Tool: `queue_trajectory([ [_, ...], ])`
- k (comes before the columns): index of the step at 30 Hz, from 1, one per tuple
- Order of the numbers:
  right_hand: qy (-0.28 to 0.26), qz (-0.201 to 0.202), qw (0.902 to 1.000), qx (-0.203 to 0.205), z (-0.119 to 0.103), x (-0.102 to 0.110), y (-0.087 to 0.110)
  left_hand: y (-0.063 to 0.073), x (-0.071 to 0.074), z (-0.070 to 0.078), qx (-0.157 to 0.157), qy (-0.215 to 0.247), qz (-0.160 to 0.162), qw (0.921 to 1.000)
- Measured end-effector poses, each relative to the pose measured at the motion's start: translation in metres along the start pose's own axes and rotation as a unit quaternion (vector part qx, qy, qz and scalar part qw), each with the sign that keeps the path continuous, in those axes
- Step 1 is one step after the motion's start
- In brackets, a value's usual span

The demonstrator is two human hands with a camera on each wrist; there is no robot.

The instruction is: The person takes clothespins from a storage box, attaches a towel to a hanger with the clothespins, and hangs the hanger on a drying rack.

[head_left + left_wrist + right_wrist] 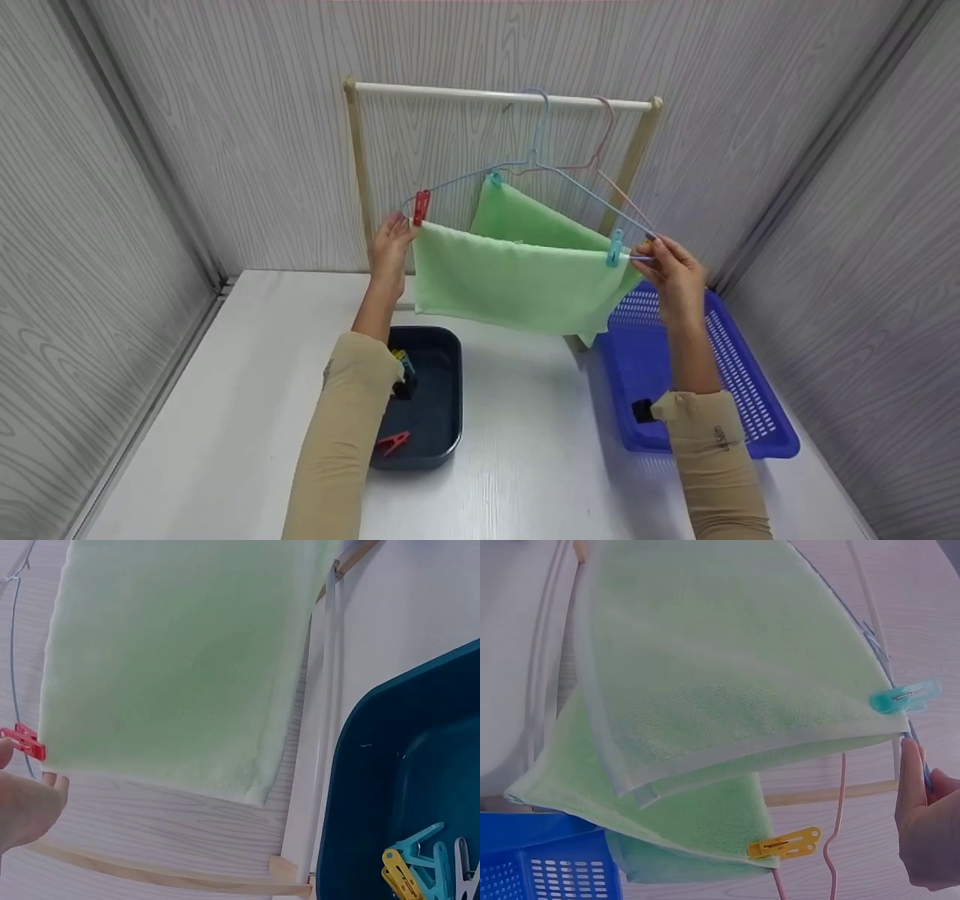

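Note:
A light green towel (517, 281) hangs folded over the bottom bar of a blue wire clothes hanger (592, 196). A red clothespin (421, 208) fixes its left corner, and a turquoise clothespin (615, 249) its right. My left hand (391, 244) holds the hanger's left end, its thumb close to the red clothespin in the left wrist view. At the other end my right hand (675, 277) pinches the hanger's corner, just beyond the turquoise clothespin. Behind, a second green towel (506, 210) hangs from a pink hanger (606, 131), with a yellow clothespin (786, 844) at one corner.
Both hangers hook over the white rod (450, 92) of a wooden-sided rack. A dark blue tub (442, 409) with several loose clothespins stands below my left forearm. At the right, under my right arm, is a blue perforated basket (750, 375).

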State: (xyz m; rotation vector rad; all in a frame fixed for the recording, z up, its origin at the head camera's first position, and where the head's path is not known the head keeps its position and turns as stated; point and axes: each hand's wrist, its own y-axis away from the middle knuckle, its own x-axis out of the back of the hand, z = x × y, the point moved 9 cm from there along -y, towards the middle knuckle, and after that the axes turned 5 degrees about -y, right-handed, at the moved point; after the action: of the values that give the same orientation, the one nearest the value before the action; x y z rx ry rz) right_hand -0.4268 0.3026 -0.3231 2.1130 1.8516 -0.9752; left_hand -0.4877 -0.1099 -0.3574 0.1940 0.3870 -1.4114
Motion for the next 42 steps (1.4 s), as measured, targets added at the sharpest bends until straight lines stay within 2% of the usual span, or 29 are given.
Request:
queue_trajectory([
  [3,-0.015,0.019,0.9997,-0.010,0.007,0.002,0.002,0.001,-0.002,-0.003,0.003,-0.022,-0.006,0.9997],
  [5,-0.030,0.032,0.9990,-0.012,0.012,0.004,0.003,0.001,-0.003,-0.012,0.013,-0.046,-0.013,0.9988],
  [10,-0.067,0.068,0.9954,-0.004,0.027,0.009,0.007,0.001,-0.006,-0.035,0.024,-0.124,-0.031,0.9915],
  [14,-0.069,0.084,0.9940,0.006,0.040,0.010,0.012,0.008,-0.007,-0.041,0.013,-0.165,-0.041,0.9853],
  [19,-0.075,0.092,0.9929,0.013,0.054,0.009,0.018,0.018,-0.006,-0.043,0.007,-0.207,-0.050,0.9770],
  [26,-0.060,0.096,0.9933,0.023,0.065,0.007,0.022,0.029,0.003,-0.045,0.013,-0.273,-0.051,0.9605],
  [35,-0.063,0.098,0.9931,0.015,0.070,0.010,0.019,0.041,0.002,-0.037,-0.022,-0.329,-0.059,0.9424],
  [42,-0.039,0.082,0.9959,0.010,0.069,0.008,0.018,0.047,0.003,-0.031,-0.047,-0.350,-0.052,0.9340],
])
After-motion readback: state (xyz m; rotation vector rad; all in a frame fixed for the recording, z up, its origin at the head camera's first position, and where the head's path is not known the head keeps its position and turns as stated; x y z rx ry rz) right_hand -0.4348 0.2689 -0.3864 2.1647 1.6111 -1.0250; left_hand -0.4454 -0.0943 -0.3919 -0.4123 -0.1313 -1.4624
